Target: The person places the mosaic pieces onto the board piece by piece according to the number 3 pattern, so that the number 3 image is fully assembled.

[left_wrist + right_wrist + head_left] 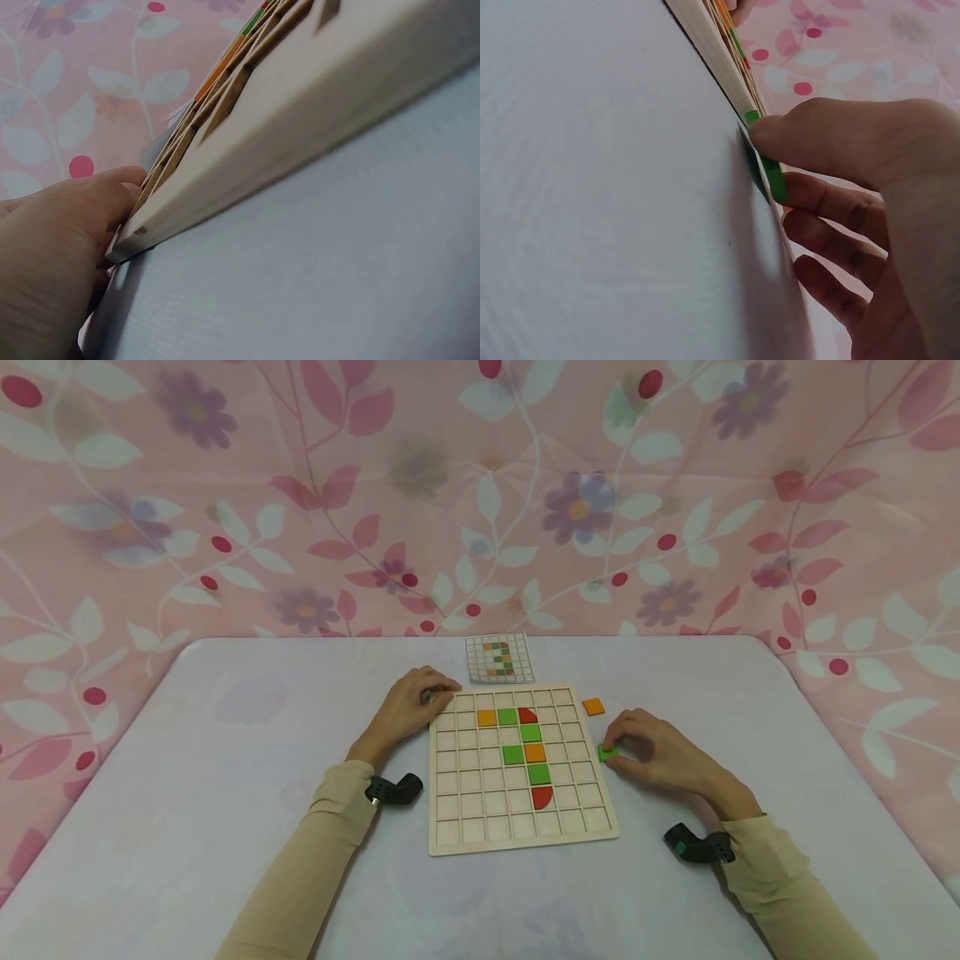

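A wooden grid board [457,806] lies on the table, with green, orange and red tiles in several of its cells. At its far left corner my left hand [411,700] grips the edge, fingers curled at the corner in the left wrist view. My right hand [651,750] pinches a green square tile [607,753] between thumb and fingers, just off the board's right edge. In the right wrist view the green tile [775,180] is seen edge-on, low over the tabletop. A loose orange square tile [593,707] lies beyond that hand, beside the board.
Behind the board lies a pattern card [499,658] printed with a grid and coloured shapes. A white cloth covers the table [225,827], and a pink floral curtain [480,493] hangs at its far edge. Black cameras [395,789] are strapped to both wrists.
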The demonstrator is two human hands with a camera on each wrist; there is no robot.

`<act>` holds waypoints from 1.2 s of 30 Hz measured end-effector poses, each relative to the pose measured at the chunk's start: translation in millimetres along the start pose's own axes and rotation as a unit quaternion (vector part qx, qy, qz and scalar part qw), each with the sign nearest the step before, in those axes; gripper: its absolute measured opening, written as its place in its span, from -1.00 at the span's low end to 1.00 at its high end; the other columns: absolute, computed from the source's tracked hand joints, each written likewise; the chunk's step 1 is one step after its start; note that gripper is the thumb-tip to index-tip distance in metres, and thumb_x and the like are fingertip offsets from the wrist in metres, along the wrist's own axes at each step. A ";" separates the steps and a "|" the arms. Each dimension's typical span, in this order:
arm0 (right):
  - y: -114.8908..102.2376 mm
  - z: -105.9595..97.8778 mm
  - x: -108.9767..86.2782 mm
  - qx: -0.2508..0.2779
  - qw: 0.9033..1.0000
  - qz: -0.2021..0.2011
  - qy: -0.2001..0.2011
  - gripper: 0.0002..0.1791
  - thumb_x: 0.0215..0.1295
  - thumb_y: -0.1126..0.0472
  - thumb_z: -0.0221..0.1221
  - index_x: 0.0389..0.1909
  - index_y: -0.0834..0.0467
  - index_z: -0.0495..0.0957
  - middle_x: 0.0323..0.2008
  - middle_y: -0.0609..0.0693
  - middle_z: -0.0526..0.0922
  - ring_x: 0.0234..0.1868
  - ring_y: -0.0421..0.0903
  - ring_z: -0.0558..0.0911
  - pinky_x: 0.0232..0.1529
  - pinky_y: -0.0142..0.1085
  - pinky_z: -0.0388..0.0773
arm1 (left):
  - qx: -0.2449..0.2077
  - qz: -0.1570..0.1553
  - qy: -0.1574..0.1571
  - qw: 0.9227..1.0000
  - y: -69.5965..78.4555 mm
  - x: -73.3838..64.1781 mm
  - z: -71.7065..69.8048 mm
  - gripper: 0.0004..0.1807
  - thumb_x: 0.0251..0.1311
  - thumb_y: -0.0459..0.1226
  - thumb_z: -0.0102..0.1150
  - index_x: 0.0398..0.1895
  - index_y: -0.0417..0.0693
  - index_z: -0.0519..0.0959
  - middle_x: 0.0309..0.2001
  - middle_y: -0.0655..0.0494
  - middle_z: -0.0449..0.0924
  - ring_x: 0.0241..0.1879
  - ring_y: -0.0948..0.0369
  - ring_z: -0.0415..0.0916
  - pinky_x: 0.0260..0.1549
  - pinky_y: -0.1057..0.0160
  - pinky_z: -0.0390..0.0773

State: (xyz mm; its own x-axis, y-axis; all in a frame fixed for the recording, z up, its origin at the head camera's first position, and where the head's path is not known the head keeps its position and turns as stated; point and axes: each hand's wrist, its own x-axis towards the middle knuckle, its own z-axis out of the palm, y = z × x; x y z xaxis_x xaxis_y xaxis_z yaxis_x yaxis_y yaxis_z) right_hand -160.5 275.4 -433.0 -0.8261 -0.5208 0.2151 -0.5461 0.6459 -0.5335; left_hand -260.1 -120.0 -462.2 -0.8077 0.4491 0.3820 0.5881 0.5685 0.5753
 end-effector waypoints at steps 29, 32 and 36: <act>-44.0 13.4 14.2 0.055 0.998 -0.020 0.011 -0.69 0.02 0.26 0.38 -0.26 -0.12 0.53 -0.20 -0.28 0.54 0.00 -0.21 0.39 0.13 0.00 0.17 | -0.004 -0.003 -0.003 1.000 1.8 1.0 -0.9 -0.83 0.25 -0.23 0.17 -0.14 0.08 0.67 -0.17 0.13 0.62 -0.19 0.18 0.43 -0.20 0.18 0.38; -49.2 18.5 15.6 0.052 0.998 -0.030 0.007 -0.69 0.02 0.24 0.39 -0.26 -0.11 0.53 -0.18 -0.28 0.54 0.01 -0.21 0.39 0.13 -0.02 0.18 | -0.001 -0.001 -0.002 1.000 1.8 0.7 -0.6 -0.83 0.25 -0.22 0.16 -0.13 0.08 0.67 -0.17 0.13 0.62 -0.20 0.18 0.43 -0.20 0.18 0.38; -54.7 24.5 17.5 0.039 0.998 -0.048 0.009 -0.72 0.03 0.18 0.39 -0.26 -0.10 0.53 -0.17 -0.28 0.53 0.02 -0.21 0.41 0.12 -0.06 0.22 | 0.001 0.002 0.001 1.000 2.4 0.4 -1.0 -0.82 0.25 -0.22 0.16 -0.12 0.08 0.67 -0.17 0.13 0.62 -0.22 0.18 0.43 -0.21 0.18 0.38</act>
State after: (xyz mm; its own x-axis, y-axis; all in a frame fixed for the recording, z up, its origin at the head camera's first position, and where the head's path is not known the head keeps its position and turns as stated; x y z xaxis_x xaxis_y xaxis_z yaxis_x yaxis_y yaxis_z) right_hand -141.7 217.3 -420.1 -0.7726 -0.5687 0.2824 -0.6118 0.5477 -0.5707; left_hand -259.1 -119.2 -459.9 -0.8057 0.4503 0.3848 0.5910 0.5680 0.5728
